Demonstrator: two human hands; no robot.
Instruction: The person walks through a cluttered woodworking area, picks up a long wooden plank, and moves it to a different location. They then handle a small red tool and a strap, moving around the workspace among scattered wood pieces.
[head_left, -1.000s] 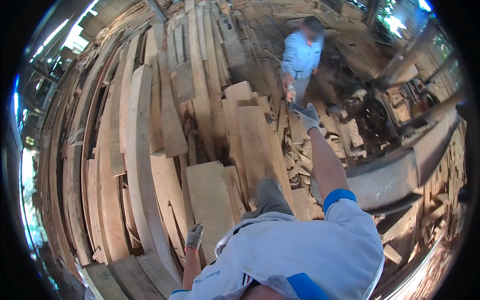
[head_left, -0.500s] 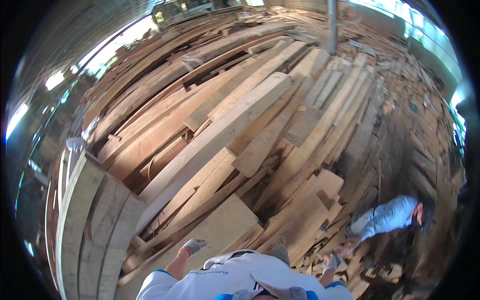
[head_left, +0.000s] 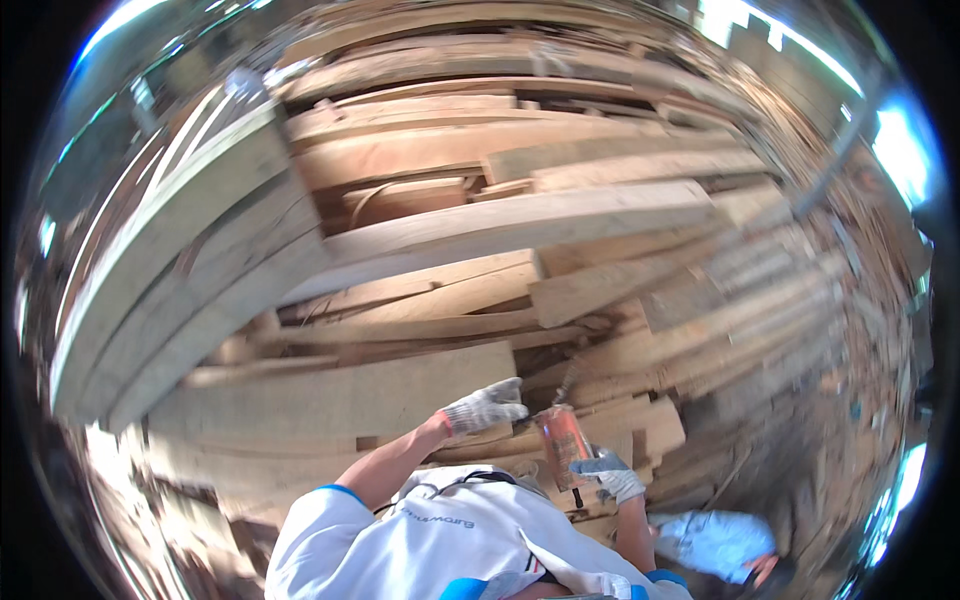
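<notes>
My right hand (head_left: 612, 474), in a grey and white work glove, is closed on the side of an orange power drill (head_left: 563, 440). A thin dark bit (head_left: 567, 385) extends from its far end over the timber, and a short black part sticks out at its near end. The bit is blurred. My left hand (head_left: 486, 406), also gloved, is held out beside the far end of the drill with its fingers stretched. It appears to hold nothing, and whether it touches the drill I cannot tell. Below it lies a broad, flat wooden beam (head_left: 330, 392).
Stacked beams and planks (head_left: 420, 155) spread out ahead. Thick squared beams (head_left: 200, 250) stand out at the left, with a pale long beam (head_left: 520, 222) across the middle. At the lower right a person in a light blue shirt (head_left: 715, 542) bends low. A metal post (head_left: 842, 150) rises at the far right.
The view has swung to the right, so the beams now run more level. Both my hands have come up and inward. The drill now shows plainly in my right hand.
</notes>
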